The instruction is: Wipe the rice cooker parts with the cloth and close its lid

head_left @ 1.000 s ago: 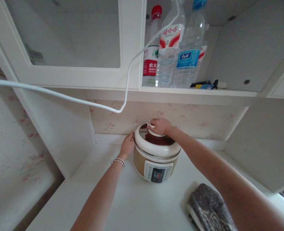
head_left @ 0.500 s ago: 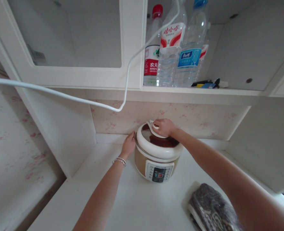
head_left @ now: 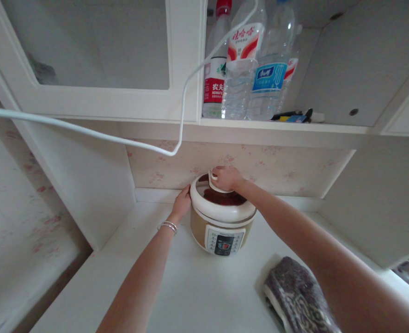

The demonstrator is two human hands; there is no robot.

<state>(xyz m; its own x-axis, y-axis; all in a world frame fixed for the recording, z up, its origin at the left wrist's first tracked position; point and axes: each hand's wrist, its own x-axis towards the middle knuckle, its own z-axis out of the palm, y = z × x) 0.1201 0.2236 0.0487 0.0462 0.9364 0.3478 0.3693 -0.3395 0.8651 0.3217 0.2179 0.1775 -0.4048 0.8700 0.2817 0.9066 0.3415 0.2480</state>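
A cream-and-tan electric pressure cooker point(head_left: 197, 226) stands upright on the white counter, its dark control panel point(head_left: 224, 243) facing me. Its white-rimmed lid point(head_left: 221, 212) with a brown top sits on the body. My right hand point(head_left: 227, 177) is closed around the curved white lid handle point(head_left: 211, 180), which its fingers partly hide. At the cooker's left side, my left hand point(head_left: 181, 203) grips the upper edge near the rim, with its fingertips partly hidden. Two thin bangles circle my left wrist.
Overhead, an open cabinet shelf point(head_left: 287, 124) holds several plastic bottles point(head_left: 241, 88) and small items. A white cable point(head_left: 121, 141) hangs across the view in front of the cabinet. A folded grey patterned cloth point(head_left: 294, 291) lies on the counter point(head_left: 204, 296), near my right forearm.
The view has shifted slightly. My right hand and the lid handle have moved a little to the left relative to the cooker. My left hand stays at the cooker's side.
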